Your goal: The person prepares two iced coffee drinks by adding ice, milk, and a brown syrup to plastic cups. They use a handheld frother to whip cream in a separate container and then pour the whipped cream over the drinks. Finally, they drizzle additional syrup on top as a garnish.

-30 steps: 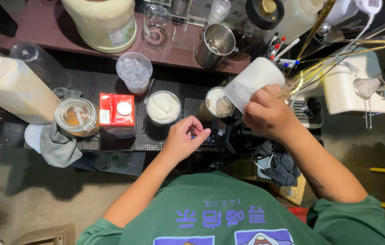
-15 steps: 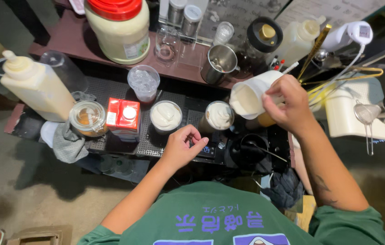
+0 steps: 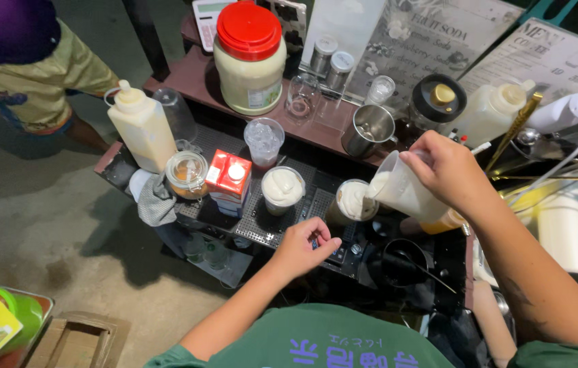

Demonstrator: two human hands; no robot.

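Fingers (image 3: 432, 160) of the right hand (image 3: 449, 170) are wrapped tightly around a white pitcher (image 3: 401, 191), which is tipped spout-down so that pale cream can be let fall into the cup (image 3: 352, 200) just below its lip. Largest on the stand, a big jar (image 3: 248, 65) of pale cream with a red lid is parked on the upper shelf (image 3: 180, 82), seemingly kept out of the pouring lane. Next in size, a squeeze bottle (image 3: 140, 126) of yellowish liquid is stood at the left edge, near a small amber jar (image 3: 187, 174) and a red carton (image 3: 227, 178). The pitcher itself is seen to be translucent white plastic, cream showing at its mouth. Two cups are lined up on the perforated drip mat (image 3: 262, 228), probably so spills can drain; the second cup (image 3: 282, 187), beside the carton, is already topped with a smooth white mound, while the one under the spout is capped with thick foam. A clear cup of ice (image 3: 264, 138) is set behind them. The left hand (image 3: 306, 247) is curled loosely shut at the mat's near edge, nothing being visibly held in it, apparently rested there for balance.
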